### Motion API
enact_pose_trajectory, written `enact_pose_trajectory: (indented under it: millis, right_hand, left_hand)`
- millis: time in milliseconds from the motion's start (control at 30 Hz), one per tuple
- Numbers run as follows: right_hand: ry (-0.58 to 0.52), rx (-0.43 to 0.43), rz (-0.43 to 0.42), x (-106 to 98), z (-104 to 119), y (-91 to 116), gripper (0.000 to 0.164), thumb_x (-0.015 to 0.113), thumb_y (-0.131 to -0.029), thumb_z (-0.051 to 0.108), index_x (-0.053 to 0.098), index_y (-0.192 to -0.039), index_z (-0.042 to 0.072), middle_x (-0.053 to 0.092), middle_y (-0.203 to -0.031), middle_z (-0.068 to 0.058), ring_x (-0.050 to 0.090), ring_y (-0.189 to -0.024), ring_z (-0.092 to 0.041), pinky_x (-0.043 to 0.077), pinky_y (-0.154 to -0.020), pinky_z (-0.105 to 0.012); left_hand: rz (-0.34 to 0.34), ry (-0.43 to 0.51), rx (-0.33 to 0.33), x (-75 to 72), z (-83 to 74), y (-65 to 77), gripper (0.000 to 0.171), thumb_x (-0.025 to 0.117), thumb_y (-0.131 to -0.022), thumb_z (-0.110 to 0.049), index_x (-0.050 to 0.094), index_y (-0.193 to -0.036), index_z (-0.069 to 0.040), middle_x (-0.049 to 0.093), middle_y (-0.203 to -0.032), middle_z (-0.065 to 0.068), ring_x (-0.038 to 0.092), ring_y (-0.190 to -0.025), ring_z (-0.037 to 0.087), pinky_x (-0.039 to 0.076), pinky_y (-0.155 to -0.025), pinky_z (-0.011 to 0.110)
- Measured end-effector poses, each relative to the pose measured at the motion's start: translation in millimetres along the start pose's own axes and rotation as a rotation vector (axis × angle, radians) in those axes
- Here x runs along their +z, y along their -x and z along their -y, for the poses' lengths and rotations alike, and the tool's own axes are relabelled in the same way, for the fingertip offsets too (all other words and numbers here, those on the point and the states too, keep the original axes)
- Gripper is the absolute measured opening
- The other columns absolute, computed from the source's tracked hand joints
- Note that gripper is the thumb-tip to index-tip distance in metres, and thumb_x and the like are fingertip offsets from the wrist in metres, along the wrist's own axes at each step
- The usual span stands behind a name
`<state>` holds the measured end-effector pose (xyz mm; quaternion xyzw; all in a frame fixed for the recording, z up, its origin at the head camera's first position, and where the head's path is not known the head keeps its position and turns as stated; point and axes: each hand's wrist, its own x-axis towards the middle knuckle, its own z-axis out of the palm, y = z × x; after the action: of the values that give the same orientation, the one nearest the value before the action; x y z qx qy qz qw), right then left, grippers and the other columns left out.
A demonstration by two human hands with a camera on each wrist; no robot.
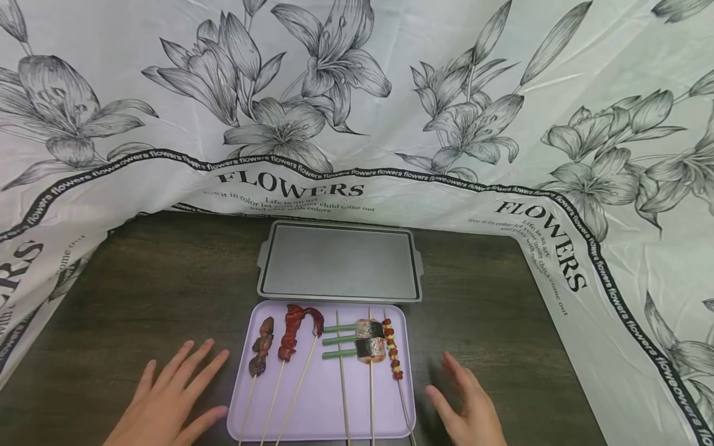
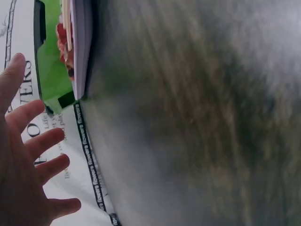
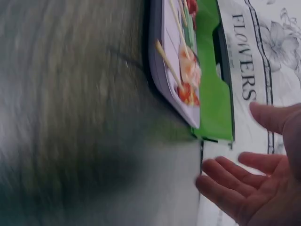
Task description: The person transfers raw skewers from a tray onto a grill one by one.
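My left hand [image 1: 174, 396] is spread with straight fingers beside the left edge of a lilac tray [image 1: 312, 415]. On the other side my right hand [image 1: 468, 402] hovers by the tray's right edge, fingers loosely extended, holding nothing. Several skewers lie side by side on the tray. From the left they carry dark brown meat [image 1: 261, 347], red meat chunks [image 1: 289, 334], a curled red piece [image 1: 317, 321], green stalks [image 1: 340, 340], pink-edged slabs with dark skin [image 1: 370, 350] and small red and yellow pieces [image 1: 392, 350]. Their sticks point toward me.
Directly behind the lilac tray stands a grey rectangular pan [image 1: 343, 263] with side handles. In the wrist views, a bright green surface [image 3: 214, 108] shows behind the tray. Dark wood tabletop [image 1: 167, 279] extends to both sides. A white flower-printed cloth [image 1: 390, 124] hangs around the back and sides.
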<state>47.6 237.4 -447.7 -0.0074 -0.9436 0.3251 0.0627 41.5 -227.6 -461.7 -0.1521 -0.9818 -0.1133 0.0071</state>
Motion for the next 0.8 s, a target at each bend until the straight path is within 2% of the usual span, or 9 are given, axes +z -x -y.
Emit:
enact_pose_trajectory:
  millis: [133,200,367,567,700,800]
  right_hand:
    - [-0.089,0.192,0.091,8.4,10.7,0.7,0.038,0.079,-0.084,0.023,0.069,-0.115,0.003,0.068,-0.091,0.005,0.066,-0.08,-0.01,0.053,-0.063,-0.027]
    - [-0.105,0.24,0.135,13.3,15.0,1.0,0.031,0.08,-0.083,0.022,0.073,-0.107,0.004,0.067,-0.081,0.008,0.064,-0.072,-0.005,0.051,-0.059,-0.024]
    - [-0.072,0.228,0.165,25.9,22.3,-0.1,0.024,0.083,-0.078,0.022,0.075,-0.094,0.005,0.066,-0.071,0.011,0.061,-0.061,-0.001,0.05,-0.056,-0.022]
    - [0.027,0.222,0.197,32.6,31.7,-4.3,0.025,0.086,-0.074,0.026,0.077,-0.088,0.007,0.065,-0.067,0.011,0.06,-0.058,-0.002,0.049,-0.054,-0.023]
    - [0.113,0.214,0.215,36.8,37.4,-7.2,0.024,0.088,-0.07,0.028,0.076,-0.083,0.011,0.063,-0.063,0.013,0.058,-0.058,-0.003,0.047,-0.055,-0.028]
    - [0.141,0.221,0.24,40.5,39.3,-9.4,0.021,0.088,-0.069,0.024,0.076,-0.081,0.011,0.063,-0.062,0.013,0.058,-0.057,-0.004,0.047,-0.054,-0.03]
  left_hand:
    - [0.052,0.024,-0.013,4.6,-0.7,-0.3,0.078,0.057,-0.084,-0.072,0.04,-0.15,-0.033,0.041,-0.149,0.008,0.034,-0.136,0.038,0.023,-0.092,0.076]
    - [0.074,0.036,-0.018,7.3,-0.7,-0.3,0.079,0.056,-0.082,-0.074,0.041,-0.149,-0.034,0.041,-0.15,0.008,0.035,-0.135,0.039,0.023,-0.092,0.076]
    - [0.119,0.056,-0.019,16.4,-1.2,-0.7,0.083,0.054,-0.08,-0.078,0.041,-0.149,-0.035,0.042,-0.15,0.007,0.036,-0.134,0.039,0.027,-0.091,0.077]
    - [0.151,0.08,-0.011,24.4,-3.0,-1.3,0.083,0.053,-0.078,-0.08,0.043,-0.148,-0.035,0.044,-0.149,0.006,0.04,-0.133,0.04,0.031,-0.088,0.078]
    - [0.14,0.095,-0.007,24.6,-2.9,-0.3,0.084,0.055,-0.077,-0.079,0.044,-0.148,-0.035,0.046,-0.147,0.007,0.042,-0.131,0.041,0.032,-0.086,0.078]
    - [0.134,0.108,-0.008,23.7,-2.3,0.5,0.086,0.056,-0.076,-0.079,0.042,-0.149,-0.036,0.046,-0.147,0.006,0.042,-0.131,0.04,0.033,-0.086,0.078]
